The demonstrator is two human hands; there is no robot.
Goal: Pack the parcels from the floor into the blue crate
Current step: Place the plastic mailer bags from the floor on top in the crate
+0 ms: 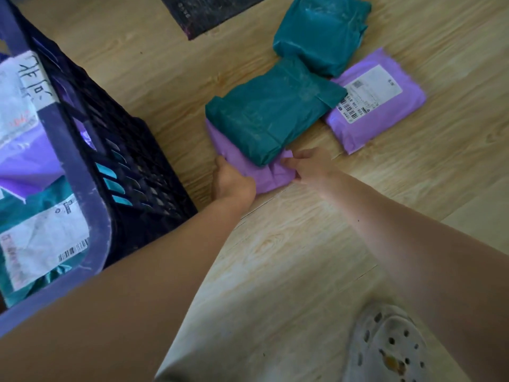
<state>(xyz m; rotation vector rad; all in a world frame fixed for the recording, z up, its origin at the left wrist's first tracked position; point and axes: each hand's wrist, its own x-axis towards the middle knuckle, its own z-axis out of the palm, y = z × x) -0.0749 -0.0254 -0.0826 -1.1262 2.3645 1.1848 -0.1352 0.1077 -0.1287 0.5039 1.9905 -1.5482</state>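
Your 1 head camera is looking down from close above, facing the floor beyond your fingers.

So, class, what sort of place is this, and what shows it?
Probably an indoor packing spot, perhaps a home: a wooden floor, a labelled purple parcel lying on it, and a blue crate holding more.

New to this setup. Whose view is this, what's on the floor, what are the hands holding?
No robot here: one camera worn on a person's head looks down at their bare arms. The left hand and right hand both grip the near purple parcel on the wooden floor; a teal parcel lies on top of it. Behind lie a second teal parcel and a labelled purple parcel. The blue crate on the left already holds parcels.
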